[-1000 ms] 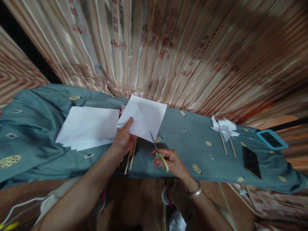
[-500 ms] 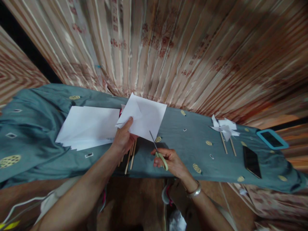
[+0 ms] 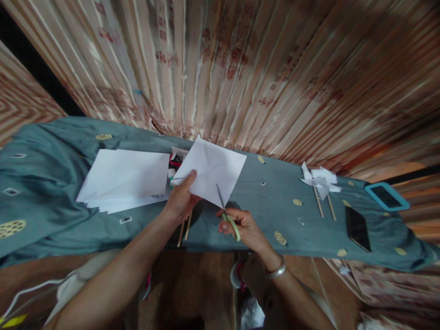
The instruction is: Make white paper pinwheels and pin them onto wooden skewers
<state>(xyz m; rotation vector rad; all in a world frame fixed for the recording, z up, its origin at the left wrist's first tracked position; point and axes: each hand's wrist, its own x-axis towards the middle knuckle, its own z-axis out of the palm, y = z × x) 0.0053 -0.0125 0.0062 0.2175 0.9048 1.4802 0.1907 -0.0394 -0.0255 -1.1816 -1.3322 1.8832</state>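
Note:
My left hand point(image 3: 181, 198) grips a square sheet of white paper point(image 3: 215, 167) by its left side, thumb on top. A short slit shows at the sheet's left corner, beside my thumb. In my right hand point(image 3: 239, 227) is a pair of scissors point(image 3: 229, 222) with light green handles. Their blades point up and away from me and overlap the paper's near corner; I cannot tell whether they are cutting it. Under my left hand several thin wooden sticks point(image 3: 189, 225) lie partly hidden.
A stack of white paper point(image 3: 125, 176) lies left on the green cloth point(image 3: 261, 197). Behind my left hand are a red packet point(image 3: 177, 158) and a small white-capped bottle point(image 3: 171, 173). To the right are paper pinwheels point(image 3: 321, 181) on sticks, a dark phone point(image 3: 357, 228) and a blue-framed device point(image 3: 387, 196).
The paper has shifted right and flattened out, its raised left part now down. The scissor blades now overlap its near corner. The red packet and bottle have come into clearer view.

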